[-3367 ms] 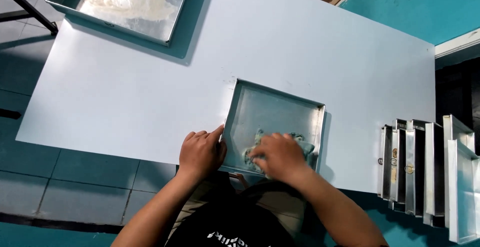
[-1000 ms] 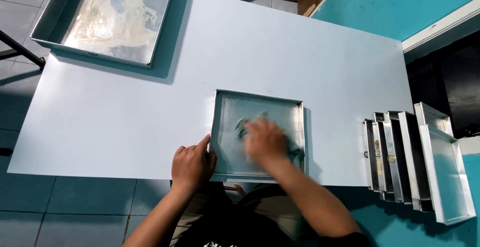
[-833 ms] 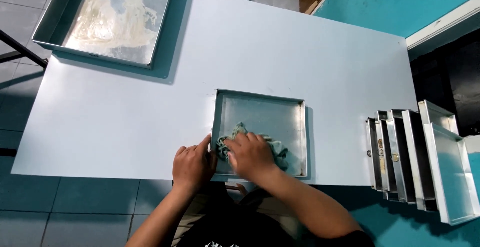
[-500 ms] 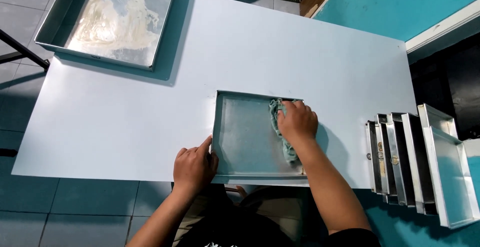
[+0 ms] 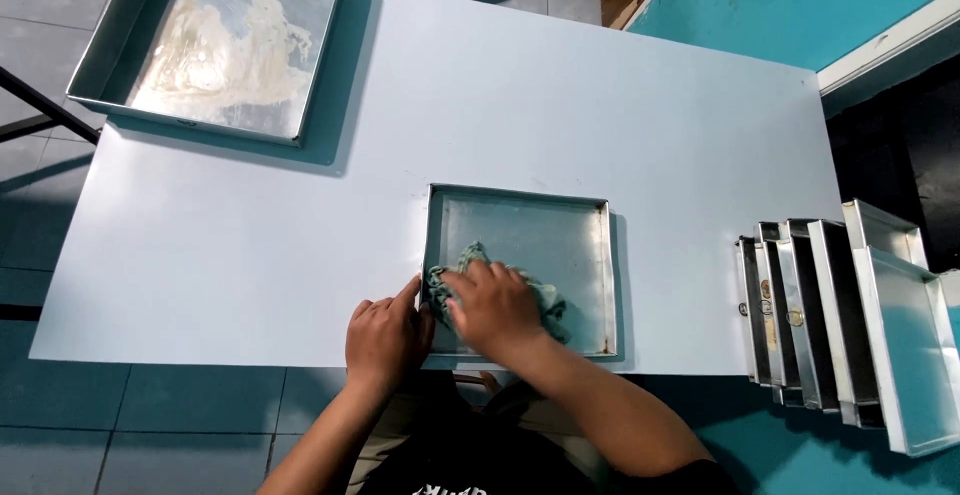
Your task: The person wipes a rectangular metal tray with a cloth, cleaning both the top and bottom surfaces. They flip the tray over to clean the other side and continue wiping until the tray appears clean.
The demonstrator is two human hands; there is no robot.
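Looked down on a white table [image 5: 560, 95] from above. Saw a square metal pan [image 5: 545, 230] near the front edge, flat and open side up. Saw the right hand [image 5: 492, 305] inside the pan, at its near left corner, fingers bent and pressed down on a crumpled blue-green cloth [image 5: 545, 300]. Saw the cloth bunched under the palm, with bits poking out at both sides. Saw the left hand [image 5: 385, 337] just outside the pan, on its near left edge, fingers curled loosely and the thumb touching the rim. Could not tell how hard it gripped. Saw a big metal tray [image 5: 120, 50] at the far left corner of the table, smeared inside with pale cream stuff. Saw a row of empty metal pans [image 5: 840, 320] standing on edge at the right end, leaning on each other, well apart from the hands. Found no packages, labels or signs.
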